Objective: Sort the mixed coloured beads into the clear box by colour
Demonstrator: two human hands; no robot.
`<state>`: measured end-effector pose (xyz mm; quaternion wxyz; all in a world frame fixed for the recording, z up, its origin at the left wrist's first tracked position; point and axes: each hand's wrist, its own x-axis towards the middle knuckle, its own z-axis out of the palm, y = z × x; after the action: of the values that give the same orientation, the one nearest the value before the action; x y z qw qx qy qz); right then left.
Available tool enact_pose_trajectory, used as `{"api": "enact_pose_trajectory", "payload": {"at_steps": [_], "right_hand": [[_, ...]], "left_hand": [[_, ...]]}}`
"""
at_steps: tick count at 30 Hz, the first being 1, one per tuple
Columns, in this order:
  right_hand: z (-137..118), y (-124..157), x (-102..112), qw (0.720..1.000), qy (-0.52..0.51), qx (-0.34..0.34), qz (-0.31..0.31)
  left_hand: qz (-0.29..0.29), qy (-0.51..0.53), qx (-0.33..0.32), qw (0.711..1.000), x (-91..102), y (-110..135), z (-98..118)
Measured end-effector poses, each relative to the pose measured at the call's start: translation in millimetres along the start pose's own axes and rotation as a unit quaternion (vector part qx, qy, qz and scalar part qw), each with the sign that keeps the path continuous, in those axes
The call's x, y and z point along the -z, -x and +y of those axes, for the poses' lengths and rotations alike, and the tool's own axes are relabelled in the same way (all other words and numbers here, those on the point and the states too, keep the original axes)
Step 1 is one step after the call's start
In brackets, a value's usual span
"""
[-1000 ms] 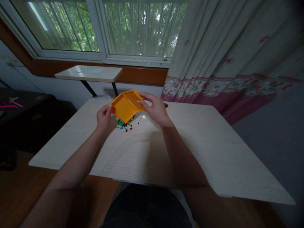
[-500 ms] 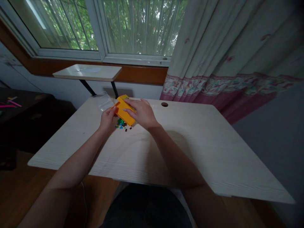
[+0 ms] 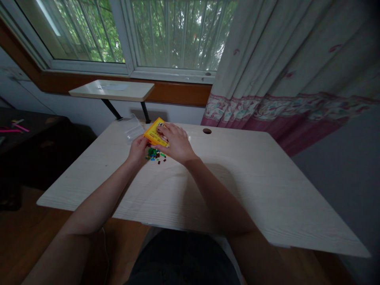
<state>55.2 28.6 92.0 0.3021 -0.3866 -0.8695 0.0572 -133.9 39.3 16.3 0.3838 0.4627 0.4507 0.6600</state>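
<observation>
A small yellow box (image 3: 154, 132) with dark print on its face is held above the desk between both hands. My left hand (image 3: 138, 149) grips its near left corner, the fingers partly hidden behind it. Across its right side lies my right hand (image 3: 177, 143), thumb on the printed face and fingers around the far edge. Just below the box a loose heap of small building bricks (image 3: 153, 153), green, blue and brown, lies on the desk. Behind my left hand is a clear plastic bag (image 3: 131, 128), lying on the desk.
The pale wooden desk (image 3: 166, 194) has a round cable hole (image 3: 207, 131) near its back edge. A raised shelf (image 3: 113, 90) on black legs stands at the back left. Curtains (image 3: 255, 87) hang behind the right side. A dark cabinet (image 3: 32, 146) stands to the left.
The yellow box has been turned, so its printed face now shows instead of a plain orange side. My right hand has shifted its hold with it. More of the bricks is visible.
</observation>
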Motion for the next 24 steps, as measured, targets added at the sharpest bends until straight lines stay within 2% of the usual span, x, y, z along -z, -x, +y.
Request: {"api": "enact_pose_trajectory", "payload": {"at_steps": [8,12,15,20,22,24], "right_hand": [[4.0,-1.8,0.8,1.0,-0.018,-0.003,0.015],[7.0,-3.9,14.4,0.997,-0.069,-0.013,0.037],[14.3,-2.5,29.4,0.99,-0.099,-0.044,0.093],[46.7,-0.8,44.4,0.968,-0.133,-0.106,0.182],[64.0,-1.8,42.4,0.96,-0.173,-0.135,0.173],[79.1,-3.5,36.2,0.941,-0.246,-0.179,0.149]], "left_hand": [[-0.011,0.02,0.012,1.0,-4.2,2.1,3.0],[-0.009,0.021,0.007,1.0,-3.7,1.5,4.5],[0.016,0.023,0.011,1.0,-3.0,1.1,3.2],[0.033,0.035,0.029,0.998,1.6,-1.7,-2.1],[0.038,0.052,0.049,0.997,2.9,-2.9,-3.9],[0.03,0.073,0.071,0.994,2.7,-3.4,-4.9]]}}
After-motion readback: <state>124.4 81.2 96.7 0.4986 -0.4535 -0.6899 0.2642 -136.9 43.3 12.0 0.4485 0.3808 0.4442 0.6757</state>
